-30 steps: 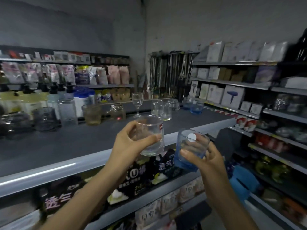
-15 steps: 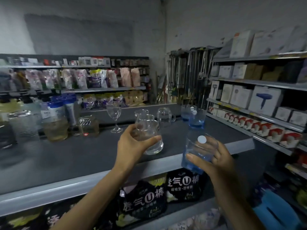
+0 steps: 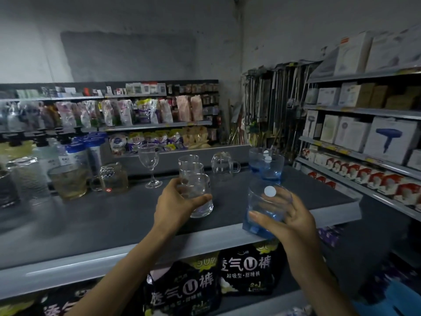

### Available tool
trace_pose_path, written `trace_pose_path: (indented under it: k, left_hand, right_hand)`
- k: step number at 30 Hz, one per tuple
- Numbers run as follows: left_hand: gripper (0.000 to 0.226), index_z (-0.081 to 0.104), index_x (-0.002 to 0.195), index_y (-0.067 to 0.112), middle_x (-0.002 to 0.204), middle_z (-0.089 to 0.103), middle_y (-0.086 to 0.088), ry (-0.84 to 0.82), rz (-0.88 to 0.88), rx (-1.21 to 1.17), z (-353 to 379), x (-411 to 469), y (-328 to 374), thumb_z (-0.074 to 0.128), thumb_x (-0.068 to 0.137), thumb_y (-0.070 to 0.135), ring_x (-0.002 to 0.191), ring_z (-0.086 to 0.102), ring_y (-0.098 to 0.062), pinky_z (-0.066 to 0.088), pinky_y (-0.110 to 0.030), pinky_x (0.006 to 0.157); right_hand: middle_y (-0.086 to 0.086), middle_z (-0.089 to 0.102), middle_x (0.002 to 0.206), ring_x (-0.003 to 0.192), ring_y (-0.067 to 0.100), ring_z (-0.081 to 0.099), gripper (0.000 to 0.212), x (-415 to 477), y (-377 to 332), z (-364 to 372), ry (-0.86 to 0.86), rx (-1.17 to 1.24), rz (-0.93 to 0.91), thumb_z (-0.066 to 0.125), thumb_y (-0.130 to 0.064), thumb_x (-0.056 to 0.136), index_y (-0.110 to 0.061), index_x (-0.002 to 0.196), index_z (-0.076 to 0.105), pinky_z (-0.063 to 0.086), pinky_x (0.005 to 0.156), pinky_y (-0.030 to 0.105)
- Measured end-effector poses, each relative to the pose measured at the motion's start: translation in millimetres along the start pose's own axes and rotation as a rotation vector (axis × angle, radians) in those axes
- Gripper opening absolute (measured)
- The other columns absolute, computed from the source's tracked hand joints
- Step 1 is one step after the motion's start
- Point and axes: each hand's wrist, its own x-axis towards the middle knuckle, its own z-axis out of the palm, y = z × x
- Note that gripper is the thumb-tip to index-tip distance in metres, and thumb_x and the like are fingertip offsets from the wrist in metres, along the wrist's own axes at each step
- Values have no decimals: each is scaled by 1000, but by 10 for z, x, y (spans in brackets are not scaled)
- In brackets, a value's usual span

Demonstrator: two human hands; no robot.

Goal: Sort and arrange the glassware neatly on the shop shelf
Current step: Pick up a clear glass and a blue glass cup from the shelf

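Left hand point(image 3: 175, 206) is gripping a clear glass point(image 3: 198, 197) over the shelf point(image 3: 114, 220); right hand point(image 3: 289, 217) is clutching a blue glass point(image 3: 266, 206) at its front edge.

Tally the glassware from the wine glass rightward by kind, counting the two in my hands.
Wine glass: 1
Clear tumblers: 3, one held in the left hand
Handled clear mug: 1
Blue tumblers: 3, one held in the right hand
Total: 8
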Motion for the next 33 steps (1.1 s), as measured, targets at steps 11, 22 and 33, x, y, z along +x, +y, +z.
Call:
trace_pose_path:
  k: [11,22,33]
  left_hand:
    - [87,44,145,32,136,60,13,262,304,143,22,-378,172,87,72,55,124,58,-11,52,-38,100]
    - [69,58,137,32,121,69,12,-459,233,-243,838,-514,872,90,76,41,108,67,-2,57,-19,86]
    - [64,64,121,20,108,78,1,-489,195,-306,1488,24,1044,97,68,34,98,76,-16,61,-44,91]
  right_hand:
    - [-4,75,116,108,11,71,67,48,33,-131,-12,-27,-21,91,-1,66,-21,124,65,59,84,23]
    - [-8,75,113,103,7,72,65,333,-72,-504,-37,-79,-45,82,11,74,-26,123,61,57,78,20]
    - [-3,70,121,108,10,69,69,1081,-107,-904,-111,-358,-66,86,1,72,-27,128,58,60,79,26]
